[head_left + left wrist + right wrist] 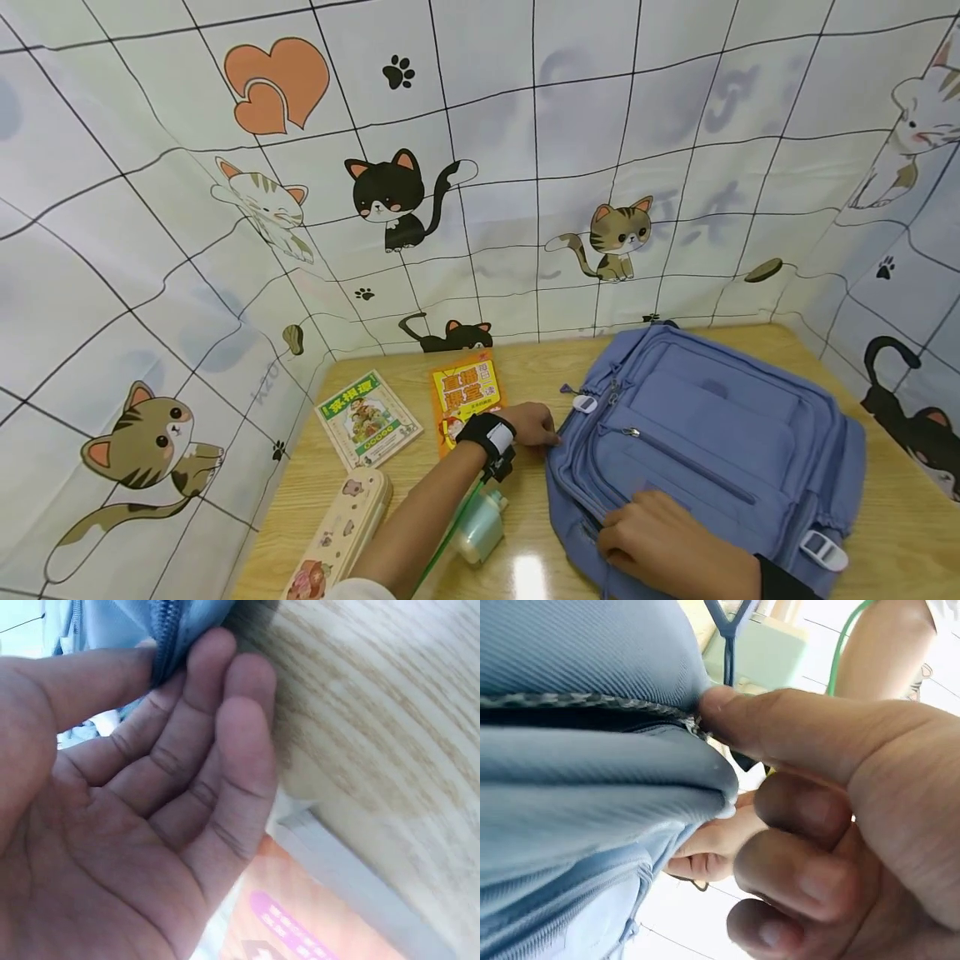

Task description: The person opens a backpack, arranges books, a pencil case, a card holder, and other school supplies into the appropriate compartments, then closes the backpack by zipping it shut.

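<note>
A blue backpack [705,417] lies on the wooden table with its front side up. At its left edge my left hand [531,423] pinches the fabric beside a zipper [166,634] between thumb and fingers. Lower down on the same side, my right hand [652,533] has its thumb [742,720] at the end of a partly parted zipper [585,700]. The fingers there are curled and grip the zipper's end; the slider itself is mostly hidden. A dark gap shows between the zipper's two sides in the right wrist view.
Left of the backpack lie an orange booklet [467,383], partly under my left wrist, and a green-and-cream book [369,421]. A cream pencil case [345,525] and a pale teal bottle [482,527] flank my left forearm. Cat-printed cloth [510,217] surrounds the table.
</note>
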Tool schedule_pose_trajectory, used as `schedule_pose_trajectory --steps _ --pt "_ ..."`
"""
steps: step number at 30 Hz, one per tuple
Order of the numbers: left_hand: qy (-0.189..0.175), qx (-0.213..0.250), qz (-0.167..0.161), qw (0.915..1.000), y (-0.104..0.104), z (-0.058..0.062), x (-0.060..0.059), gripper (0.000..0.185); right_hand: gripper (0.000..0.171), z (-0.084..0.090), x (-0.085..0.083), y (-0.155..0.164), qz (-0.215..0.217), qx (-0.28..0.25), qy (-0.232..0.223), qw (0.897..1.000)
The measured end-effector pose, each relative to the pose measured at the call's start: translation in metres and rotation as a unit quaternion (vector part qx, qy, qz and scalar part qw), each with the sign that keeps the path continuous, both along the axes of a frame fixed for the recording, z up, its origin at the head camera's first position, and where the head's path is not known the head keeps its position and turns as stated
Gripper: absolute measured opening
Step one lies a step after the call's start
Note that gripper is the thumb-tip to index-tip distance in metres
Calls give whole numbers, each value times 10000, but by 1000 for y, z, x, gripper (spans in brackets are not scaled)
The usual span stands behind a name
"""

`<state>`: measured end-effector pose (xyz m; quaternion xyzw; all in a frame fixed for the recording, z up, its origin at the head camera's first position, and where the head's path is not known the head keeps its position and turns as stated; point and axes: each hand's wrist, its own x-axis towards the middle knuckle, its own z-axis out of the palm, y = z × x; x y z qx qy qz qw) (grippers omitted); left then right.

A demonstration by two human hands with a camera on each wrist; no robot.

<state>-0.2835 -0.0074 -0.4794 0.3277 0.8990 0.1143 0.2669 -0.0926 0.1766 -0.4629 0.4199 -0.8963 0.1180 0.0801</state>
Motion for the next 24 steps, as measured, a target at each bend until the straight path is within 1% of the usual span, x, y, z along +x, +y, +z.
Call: schedule_pose_trajectory --steps 2,3,4,5,7,9,10,12,13,14,16,18,21,23,24 --pt "377 0 -38 9993 3 4 5 27 23 -1 3 3 -61 -66 -285 9996" --pt "704 -42 -111 9974 5 8 9 27 21 -2 4 4 -81 -92 -423 9990" --pt "1085 -31 -220 9939 7 11 13 27 19 -3 6 4 -122 -99 -534 9985" --pt "1433 14 -378 9890 9 16 19 26 17 -5 7 5 -155 -108 -552 9983" --pt "2057 187 -777 9753 11 26 33 23 17 -11 9 4 -251 -158 -447 9986" --pt "2494 427 -1352 9580 10 34 50 16 22 -16 12 2 -385 -252 -230 9987" --pt "2599 584 -1662 9494 9 36 59 12 26 -18 14 1 -491 -273 -95 9984" --pt "2668 724 -2177 9360 6 38 77 7 35 -22 19 -3 -778 -243 266 9963" --pt "2731 729 -2346 9301 4 37 84 9 39 -23 22 -5 -963 -240 349 9945" --pt "2772 683 -2448 9266 2 35 91 13 40 -25 24 -7 -1146 -214 419 9923" --pt "2845 535 -2519 9234 -1 30 101 19 38 -26 30 -11 -1602 -12 377 9864" --pt "2932 369 -2480 9226 -3 24 107 24 38 -26 35 -17 -2119 211 256 9767" --pt "3139 295 -2386 9185 -4 17 111 25 43 -26 41 -25 -2801 524 159 9584" --pt "3260 340 -2341 9153 -3 14 112 22 50 -27 43 -29 -3121 618 237 9477" --pt "3299 375 -2321 9143 -3 13 112 20 52 -27 45 -30 -3223 621 307 9441"
